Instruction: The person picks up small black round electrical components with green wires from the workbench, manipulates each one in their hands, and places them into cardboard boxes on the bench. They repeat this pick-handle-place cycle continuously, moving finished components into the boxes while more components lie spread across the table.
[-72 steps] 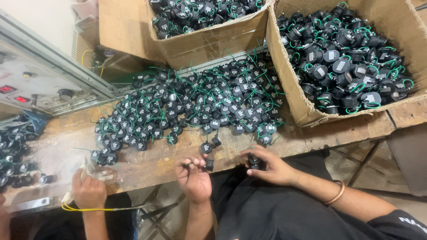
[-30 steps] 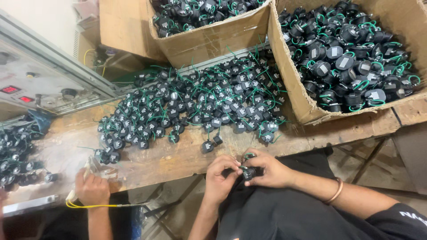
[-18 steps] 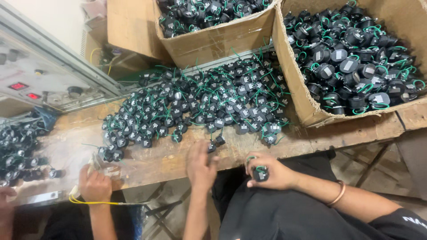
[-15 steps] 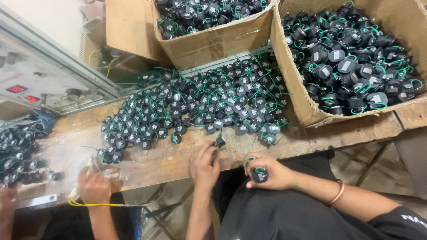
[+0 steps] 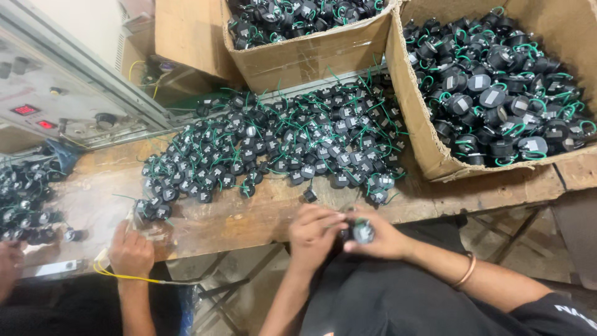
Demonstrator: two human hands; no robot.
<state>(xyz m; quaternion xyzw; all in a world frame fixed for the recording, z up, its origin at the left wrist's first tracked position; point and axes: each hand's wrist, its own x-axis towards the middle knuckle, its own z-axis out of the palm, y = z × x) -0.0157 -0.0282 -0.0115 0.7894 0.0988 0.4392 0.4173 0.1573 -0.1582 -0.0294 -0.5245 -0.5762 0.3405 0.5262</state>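
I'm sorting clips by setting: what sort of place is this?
Most likely a small assembly workshop: cardboard boxes full of small black parts with green wires, heaped on a worn wooden bench beside a control panel.

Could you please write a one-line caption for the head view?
Both hands, left hand and right hand, hold a small black part beside a wooden bench.

Two open brown cartons [image 5: 311, 53] [image 5: 429, 118] behind; red-lit displays [image 5: 25, 110] at left.

Small assembly workshop: worn wooden workbench [image 5: 249, 218] heaped with black wired components [image 5: 280, 149], cardboard boxes [image 5: 429, 124] of more, control panel [image 5: 56, 106] alongside.
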